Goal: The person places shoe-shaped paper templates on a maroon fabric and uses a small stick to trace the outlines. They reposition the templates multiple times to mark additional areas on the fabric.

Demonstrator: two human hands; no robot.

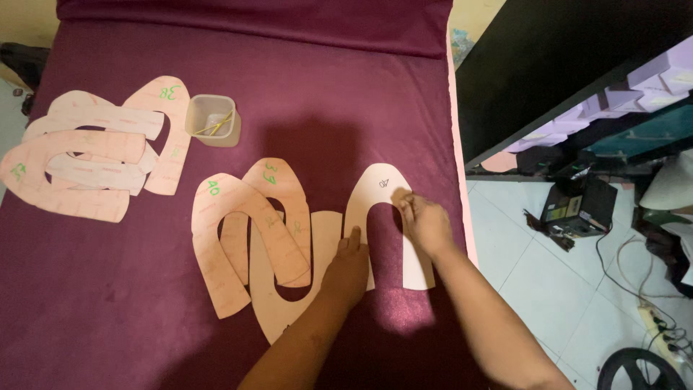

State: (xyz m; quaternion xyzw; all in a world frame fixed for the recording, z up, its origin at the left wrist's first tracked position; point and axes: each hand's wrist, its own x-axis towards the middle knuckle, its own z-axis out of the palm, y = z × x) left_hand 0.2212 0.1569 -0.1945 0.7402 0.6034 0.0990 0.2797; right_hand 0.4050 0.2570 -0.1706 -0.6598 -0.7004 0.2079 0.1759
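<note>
There, yellow bands [214, 126] in cup [196, 124]

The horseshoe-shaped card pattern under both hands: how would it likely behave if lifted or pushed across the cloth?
The card pattern looks thin and flat, so probably light and somewhat bendy, its two long legs apt to flex. On the napped maroon cloth it would likely drag, not slide; the left hand and right hand press it flat.

Maroon cloth [108, 310] bears card patterns [245, 231]; plastic cup [213, 120].
</note>
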